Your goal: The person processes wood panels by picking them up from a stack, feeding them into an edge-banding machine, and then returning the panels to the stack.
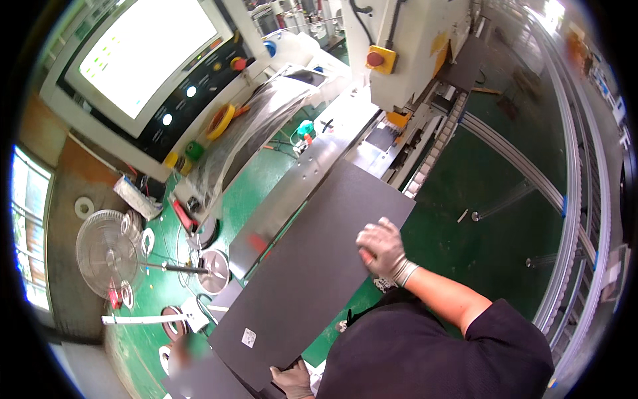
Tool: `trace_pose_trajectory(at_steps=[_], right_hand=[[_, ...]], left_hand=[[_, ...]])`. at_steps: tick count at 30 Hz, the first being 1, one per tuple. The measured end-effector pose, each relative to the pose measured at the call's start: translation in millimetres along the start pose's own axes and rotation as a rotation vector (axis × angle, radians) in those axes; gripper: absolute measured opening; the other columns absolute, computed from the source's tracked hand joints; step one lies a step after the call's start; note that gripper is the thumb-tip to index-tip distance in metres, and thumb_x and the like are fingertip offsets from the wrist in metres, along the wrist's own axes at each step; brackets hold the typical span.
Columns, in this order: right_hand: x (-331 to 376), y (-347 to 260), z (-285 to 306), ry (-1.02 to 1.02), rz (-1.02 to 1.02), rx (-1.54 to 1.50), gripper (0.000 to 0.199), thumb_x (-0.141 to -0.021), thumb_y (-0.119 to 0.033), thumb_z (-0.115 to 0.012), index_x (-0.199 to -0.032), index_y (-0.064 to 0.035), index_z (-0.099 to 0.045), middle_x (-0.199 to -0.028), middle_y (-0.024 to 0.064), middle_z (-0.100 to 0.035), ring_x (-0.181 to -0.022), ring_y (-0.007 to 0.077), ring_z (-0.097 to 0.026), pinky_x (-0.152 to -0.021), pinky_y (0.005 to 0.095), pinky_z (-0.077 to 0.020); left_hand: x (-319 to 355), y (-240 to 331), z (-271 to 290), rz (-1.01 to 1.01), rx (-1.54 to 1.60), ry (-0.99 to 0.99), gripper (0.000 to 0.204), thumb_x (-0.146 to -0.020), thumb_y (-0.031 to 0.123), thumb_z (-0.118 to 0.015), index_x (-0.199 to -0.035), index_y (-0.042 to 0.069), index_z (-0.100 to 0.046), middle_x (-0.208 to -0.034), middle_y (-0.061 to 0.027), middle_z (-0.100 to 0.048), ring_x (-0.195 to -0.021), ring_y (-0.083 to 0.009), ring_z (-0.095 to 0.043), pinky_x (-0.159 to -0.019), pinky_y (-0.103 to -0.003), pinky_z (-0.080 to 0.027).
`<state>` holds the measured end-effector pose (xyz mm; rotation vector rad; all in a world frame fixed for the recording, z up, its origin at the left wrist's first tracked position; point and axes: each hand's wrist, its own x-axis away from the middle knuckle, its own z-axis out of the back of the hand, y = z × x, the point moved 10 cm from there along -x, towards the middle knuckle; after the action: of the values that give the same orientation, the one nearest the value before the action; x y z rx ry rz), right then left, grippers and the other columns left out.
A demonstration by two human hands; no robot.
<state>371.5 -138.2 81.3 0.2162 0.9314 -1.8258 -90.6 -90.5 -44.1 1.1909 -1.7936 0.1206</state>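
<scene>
A long dark grey board (299,253) with a small white label (248,338) near its lower end lies slantwise in front of me. Its far end reaches the machine's feed track. My right hand (384,251), in a pale glove, rests over the board's right side, palm down with the fingers forward. At the board's near end my left hand (292,380), also gloved, closes around the lower edge; part of its fingers is hidden beneath it. Further dark boards (206,378) lie below and left of that end.
A long metal beam (306,179) runs along the board's left side. The machine housing (415,53) carries a red stop button (375,59). A control panel with a bright screen (147,53) stands upper left. A fan (109,253) stands left; curved metal rails (575,173) run along the right.
</scene>
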Motion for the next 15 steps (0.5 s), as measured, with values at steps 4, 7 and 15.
trace_pose_trajectory(at_steps=[4,7,15], right_hand=[[-16,-7,-4,0.007,0.085,-0.044,0.017,-0.074,-0.018,-0.069,-0.09,-0.0133,-0.071,-0.104,0.0027,-0.071,-0.106,0.0223,-0.065,-0.1,0.0426,-0.0448],[-25,22,10,0.05,0.149,-0.024,0.015,-0.076,-0.02,-0.065,-0.087,-0.0128,-0.07,-0.103,0.0027,-0.072,-0.101,0.0221,-0.068,-0.093,0.0411,-0.0494],[-49,111,41,0.073,0.162,0.011,0.015,-0.077,-0.022,-0.06,-0.085,-0.0126,-0.069,-0.104,0.0023,-0.071,-0.101,0.0214,-0.067,-0.092,0.0406,-0.0491]], left_hand=[[-51,12,41,-0.149,-0.926,-0.344,0.056,-0.103,0.048,-0.04,-0.133,0.002,-0.05,-0.131,-0.0156,-0.058,-0.124,-0.032,-0.051,-0.109,-0.044,-0.037],[-24,-29,12,0.244,-0.367,-0.131,0.058,-0.1,0.056,-0.042,-0.121,0.002,-0.053,-0.122,-0.0157,-0.061,-0.119,-0.0339,-0.051,-0.106,-0.05,-0.037],[21,-92,-58,0.35,-0.948,-0.043,0.056,-0.101,0.054,-0.044,-0.125,0.004,-0.049,-0.114,-0.0174,-0.06,-0.11,-0.0321,-0.054,-0.1,-0.044,-0.042]])
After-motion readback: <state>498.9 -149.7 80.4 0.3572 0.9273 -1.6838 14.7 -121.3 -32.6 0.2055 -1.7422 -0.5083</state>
